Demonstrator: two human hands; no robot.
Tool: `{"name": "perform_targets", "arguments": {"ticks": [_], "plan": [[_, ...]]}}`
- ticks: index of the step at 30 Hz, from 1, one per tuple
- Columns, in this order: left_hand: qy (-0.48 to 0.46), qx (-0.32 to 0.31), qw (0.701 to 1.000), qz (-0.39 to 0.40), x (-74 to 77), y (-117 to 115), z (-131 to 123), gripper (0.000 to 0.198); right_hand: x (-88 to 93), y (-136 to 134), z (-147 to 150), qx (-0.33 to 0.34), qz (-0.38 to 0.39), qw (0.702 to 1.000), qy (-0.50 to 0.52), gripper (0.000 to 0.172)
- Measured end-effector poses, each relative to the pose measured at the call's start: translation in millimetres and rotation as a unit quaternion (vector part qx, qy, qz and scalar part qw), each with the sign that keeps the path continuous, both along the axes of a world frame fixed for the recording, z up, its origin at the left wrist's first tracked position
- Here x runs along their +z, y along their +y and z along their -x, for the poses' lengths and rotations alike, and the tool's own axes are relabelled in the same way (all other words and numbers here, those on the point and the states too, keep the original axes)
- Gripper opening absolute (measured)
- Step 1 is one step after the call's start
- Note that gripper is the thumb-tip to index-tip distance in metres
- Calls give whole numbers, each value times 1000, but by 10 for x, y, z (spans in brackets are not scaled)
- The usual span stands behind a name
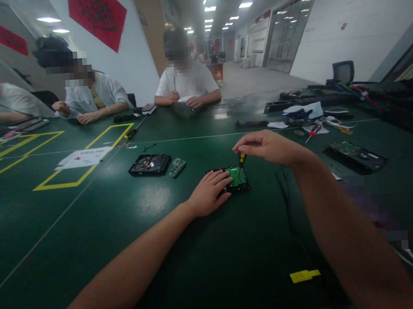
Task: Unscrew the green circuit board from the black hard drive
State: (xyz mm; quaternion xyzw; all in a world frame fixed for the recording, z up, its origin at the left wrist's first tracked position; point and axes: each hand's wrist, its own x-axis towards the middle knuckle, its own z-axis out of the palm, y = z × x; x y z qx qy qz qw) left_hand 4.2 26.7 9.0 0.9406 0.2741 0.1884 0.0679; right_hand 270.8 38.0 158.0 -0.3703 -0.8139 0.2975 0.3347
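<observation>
A hard drive (pixel 236 178) lies on the green table with its green circuit board facing up. Across its left part rests my left hand (pixel 209 192), fingers stretched out flat over the edge of the board. My right hand (pixel 267 147) is above the drive's right side, fingertips pinched at the top of a screwdriver (pixel 241 158) with a yellow and black handle. The screwdriver stands nearly upright, its shaft pointing down at the board. Whether the tip sits in a screw is too small to tell.
Left of the drive are an opened black drive casing (pixel 150 165) and a loose circuit board (pixel 177 167). Another hard drive (pixel 355 157) lies at right, near a red screwdriver (pixel 313 131) and cables. Yellow tape (pixel 305 275) is near the front. Several people sit across the table.
</observation>
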Motion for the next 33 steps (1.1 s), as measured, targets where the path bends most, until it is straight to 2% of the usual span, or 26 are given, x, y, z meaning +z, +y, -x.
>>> {"name": "perform_targets", "arguments": {"ticks": [2,5,11,16,19,22,24,27,33], "plan": [[0,2,1000,1,2,-2,-2,55,8,-27,10,-5,13,1000,23,12],[0,2,1000,3,13,-7,-5,54,-1,-104,68,-52,16,997,59,9],[2,3,1000,3,28,-7,-10,54,70,-264,165,-133,-103,986,-16,14],[1,3,1000,2,32,-13,-10,52,105,-303,182,-145,-124,982,-16,17],[-3,3,1000,4,31,-17,-6,53,105,-312,148,-141,-158,975,-70,22],[0,2,1000,7,23,-11,-3,54,116,-332,122,-159,-184,962,-122,15],[0,2,1000,8,15,-3,-2,55,134,-351,131,-179,-180,956,-147,14],[0,4,1000,9,7,4,-4,55,180,-386,181,-209,-159,944,-198,23],[2,6,1000,5,19,-4,-11,54,294,-468,275,-265,-147,893,-333,32]]}}
